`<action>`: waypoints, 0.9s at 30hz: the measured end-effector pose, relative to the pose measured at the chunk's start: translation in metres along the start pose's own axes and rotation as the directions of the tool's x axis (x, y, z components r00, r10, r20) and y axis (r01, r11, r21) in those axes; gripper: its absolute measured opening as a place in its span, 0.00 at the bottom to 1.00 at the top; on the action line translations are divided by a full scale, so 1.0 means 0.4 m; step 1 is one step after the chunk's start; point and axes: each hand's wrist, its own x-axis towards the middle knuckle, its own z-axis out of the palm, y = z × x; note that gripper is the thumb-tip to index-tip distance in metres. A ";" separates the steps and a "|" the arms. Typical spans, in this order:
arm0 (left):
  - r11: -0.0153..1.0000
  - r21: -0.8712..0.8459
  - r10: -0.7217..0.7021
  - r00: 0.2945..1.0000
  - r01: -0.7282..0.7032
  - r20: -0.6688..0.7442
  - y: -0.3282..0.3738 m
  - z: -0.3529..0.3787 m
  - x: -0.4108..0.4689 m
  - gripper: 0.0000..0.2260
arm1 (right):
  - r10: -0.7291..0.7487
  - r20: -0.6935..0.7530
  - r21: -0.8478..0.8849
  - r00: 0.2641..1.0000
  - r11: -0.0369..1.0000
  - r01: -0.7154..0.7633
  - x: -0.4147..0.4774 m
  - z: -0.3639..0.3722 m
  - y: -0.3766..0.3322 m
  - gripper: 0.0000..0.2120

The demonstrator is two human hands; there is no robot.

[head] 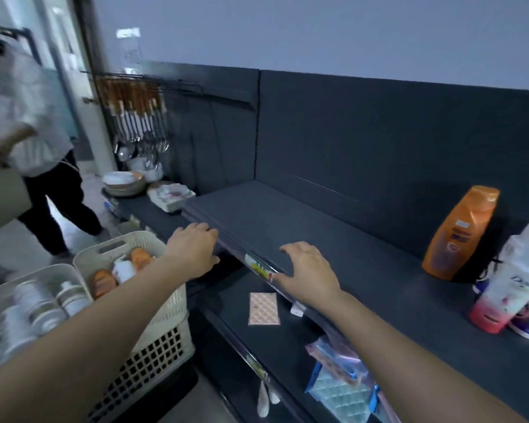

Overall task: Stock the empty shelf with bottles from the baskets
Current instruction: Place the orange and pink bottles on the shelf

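Neither hand holds a bottle. The left hand (193, 251) grips the front lip of the shelf (318, 227), fingers bent over the top and thumb tucked beneath. The right hand (306, 270) lies loose and spread on the same edge, its thumb touching the price strip (258, 267).

Most of the shelf board, from the middle of the view out to 12 o'clock, is bare. At 3 o'clock an orange bottle (461, 233) leans against the back panel. Near it, toward 4 o'clock, a white-and-pink bottle (507, 285) stands with others crowding the frame's edge.

The stock sits at 8 o'clock. A cream basket (165, 312) carries capped bottles (139, 257) in orange and white, and a second basket (43, 271) at 9 o'clock holds white ones, blurred.

The step in hand looks like checking or steadying the shelf before loading. To do it well, the person should let go of the lip and reach the left hand down to 8 o'clock. Each bottle is best taken by its body, not its cap. Bottles should go upright against the back panel, filling from 3 o'clock toward 12 so that later ones need not pass over earlier ones. The leaning orange bottle could topple if nudged, so righting it first seems wise.

A bystander (28, 123) at 10 o'clock stands close to the baskets, so a low, short reach seems best.
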 end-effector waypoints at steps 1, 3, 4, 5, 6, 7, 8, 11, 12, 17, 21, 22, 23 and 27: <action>1.000 0.001 -0.029 1.000 0.028 0.008 -0.039 0.010 -0.012 0.25 | -0.029 0.012 0.000 0.999 1.000 0.029 0.020 0.018 -0.034 0.26; 0.996 0.008 -0.084 0.996 0.083 0.019 -0.118 0.029 -0.033 0.23 | -0.088 0.041 0.005 0.995 0.996 0.087 0.061 0.056 -0.103 0.25; 0.994 0.010 -0.109 0.994 0.108 0.025 -0.158 0.039 -0.042 0.22 | -0.116 0.059 0.010 0.992 0.993 0.115 0.082 0.076 -0.138 0.26; 0.991 0.009 -0.131 0.991 0.131 0.031 -0.196 0.048 -0.050 0.20 | -0.140 0.077 0.016 0.987 0.990 0.140 0.104 0.095 -0.173 0.27; 0.988 0.010 -0.152 0.988 0.152 0.036 -0.234 0.059 -0.056 0.19 | -0.162 0.093 0.021 0.982 0.987 0.161 0.126 0.114 -0.208 0.27; 0.985 0.015 -0.173 0.984 0.172 0.044 -0.270 0.069 -0.061 0.18 | -0.181 0.110 0.021 0.977 0.984 0.180 0.149 0.133 -0.242 0.28; 0.981 0.027 -0.193 0.980 0.192 0.047 -0.305 0.079 -0.066 0.18 | -0.198 0.124 0.018 0.972 0.980 0.198 0.173 0.152 -0.275 0.28; 0.971 0.051 -0.236 0.969 0.233 0.071 -0.416 0.120 -0.066 0.19 | -0.229 0.155 0.020 0.961 0.973 0.229 0.245 0.213 -0.367 0.27; 0.968 0.052 -0.249 0.965 0.245 0.083 -0.451 0.134 -0.063 0.19 | -0.235 0.164 0.026 0.958 0.972 0.234 0.268 0.234 -0.395 0.26; 0.960 0.082 -0.277 0.954 0.269 0.117 -0.594 0.204 -0.041 0.18 | -0.247 0.226 0.050 0.942 0.969 0.242 0.380 0.344 -0.508 0.25; 0.954 0.071 -0.297 0.942 0.290 0.158 -0.669 0.264 -0.018 0.15 | -0.233 0.296 0.059 0.926 0.972 0.225 0.447 0.438 -0.558 0.24; 0.952 0.052 -0.306 0.935 0.301 0.180 -0.684 0.284 -0.013 0.15 | -0.228 0.318 0.057 0.920 0.974 0.221 0.462 0.462 -0.563 0.24; 0.949 0.031 -0.314 0.928 0.314 0.200 -0.699 0.304 -0.008 0.15 | -0.221 0.340 0.057 0.914 0.975 0.215 0.477 0.485 -0.567 0.24; 0.945 -0.020 -0.310 0.914 0.326 0.262 -0.752 0.386 0.024 0.17 | -0.201 0.423 0.043 0.883 0.978 0.203 0.543 0.571 -0.571 0.26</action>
